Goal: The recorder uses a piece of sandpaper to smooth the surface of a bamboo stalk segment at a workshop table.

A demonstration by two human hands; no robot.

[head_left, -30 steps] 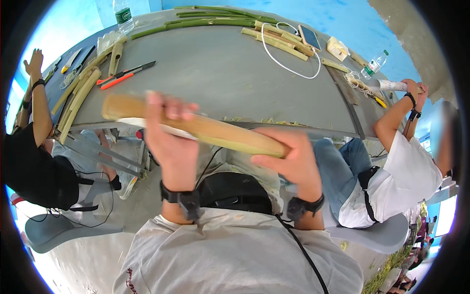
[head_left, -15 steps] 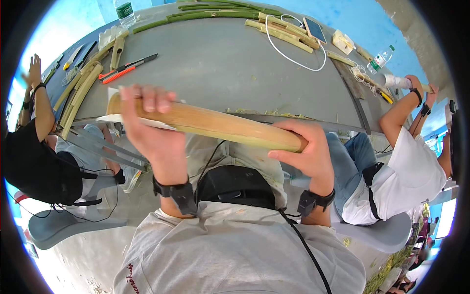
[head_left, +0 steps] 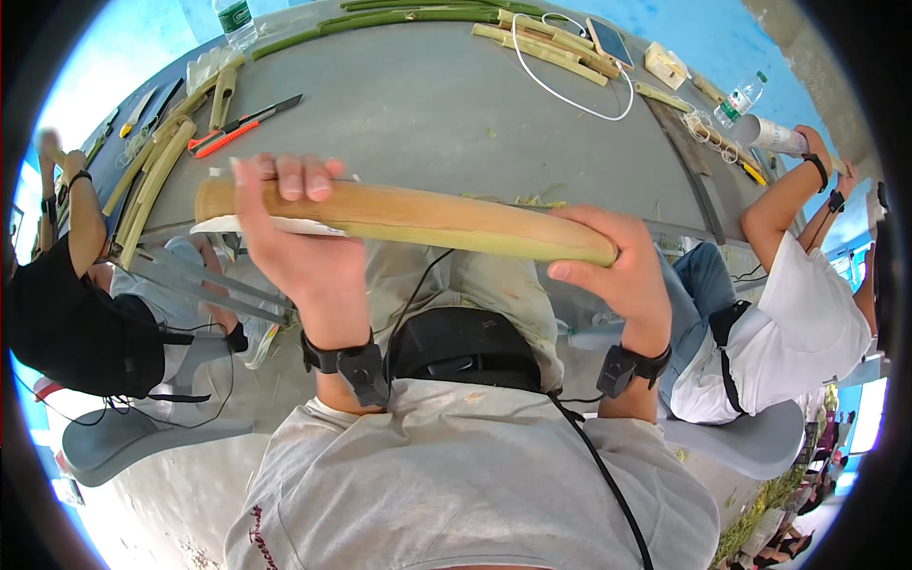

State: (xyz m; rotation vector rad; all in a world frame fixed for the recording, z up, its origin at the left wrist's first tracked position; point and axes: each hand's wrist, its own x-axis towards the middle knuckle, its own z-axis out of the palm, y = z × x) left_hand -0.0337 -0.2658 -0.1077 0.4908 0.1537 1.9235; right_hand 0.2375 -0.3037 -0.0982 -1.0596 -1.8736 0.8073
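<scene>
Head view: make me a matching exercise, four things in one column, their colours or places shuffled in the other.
1. left hand
2. utility knife
3. right hand
4. phone

A. beside a looped white cable
B. at the right end of the bamboo piece
C. near the bamboo's left end
D. orange and black

Pairs: 1-C, 2-D, 3-B, 4-A

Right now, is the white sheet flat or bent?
Apparently bent around the bamboo: the white sheet peeks out along both its edges.

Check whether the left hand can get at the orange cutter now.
Probably not without letting go: the left hand grips the bamboo piece. Otherwise the orange cutter lies uncovered on the table nearby.
</scene>
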